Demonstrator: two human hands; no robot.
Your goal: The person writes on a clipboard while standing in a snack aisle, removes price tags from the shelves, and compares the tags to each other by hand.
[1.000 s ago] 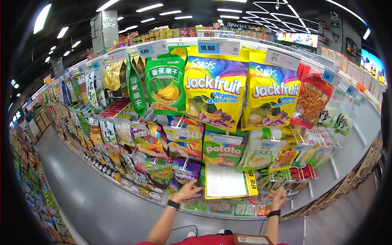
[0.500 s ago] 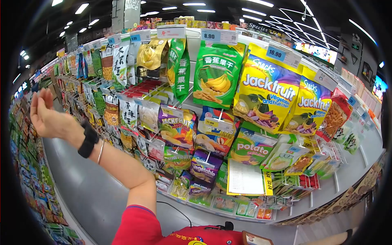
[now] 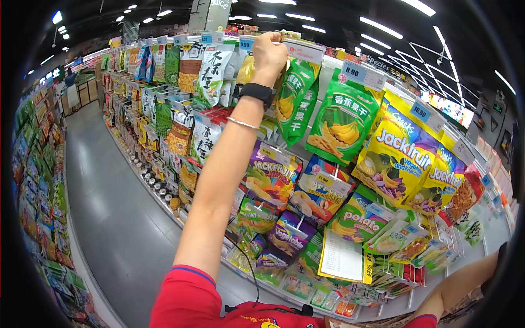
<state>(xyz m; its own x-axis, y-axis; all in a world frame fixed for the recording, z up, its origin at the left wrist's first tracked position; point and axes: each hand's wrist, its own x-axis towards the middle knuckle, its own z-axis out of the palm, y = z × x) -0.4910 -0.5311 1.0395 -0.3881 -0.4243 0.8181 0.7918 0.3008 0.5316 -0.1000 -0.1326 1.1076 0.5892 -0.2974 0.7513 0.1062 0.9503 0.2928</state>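
Note:
My left hand point(image 3: 270, 57) is raised at the top of the snack rack, with its fingers curled closed. It is between a blue 9.90 price tag point(image 3: 246, 43) and a white tag with pink print point(image 3: 304, 52); what the fingertips hold, if anything, is hidden. Below and behind the hand, a gold snack bag point(image 3: 245, 71) is partly covered. A narrow green banana chip bag point(image 3: 296, 101) hangs just right of the wrist, and a white-and-green bag point(image 3: 213, 76) hangs to its left. My right forearm point(image 3: 465, 284) reaches to the lower right edge, where its hand is out of sight.
Yellow jackfruit chip bags point(image 3: 396, 150) and a green banana chip bag point(image 3: 343, 123) hang to the right. A printed sheet point(image 3: 340, 259) is among the lower bags. The grey aisle floor point(image 3: 104, 180) runs left, beside another packed shelf point(image 3: 44, 218). A black cable point(image 3: 249, 262) hangs near my body.
My left hand has moved right and up to the rack's top row, its fingers now curled. The view has turned left, and more of my right forearm shows.

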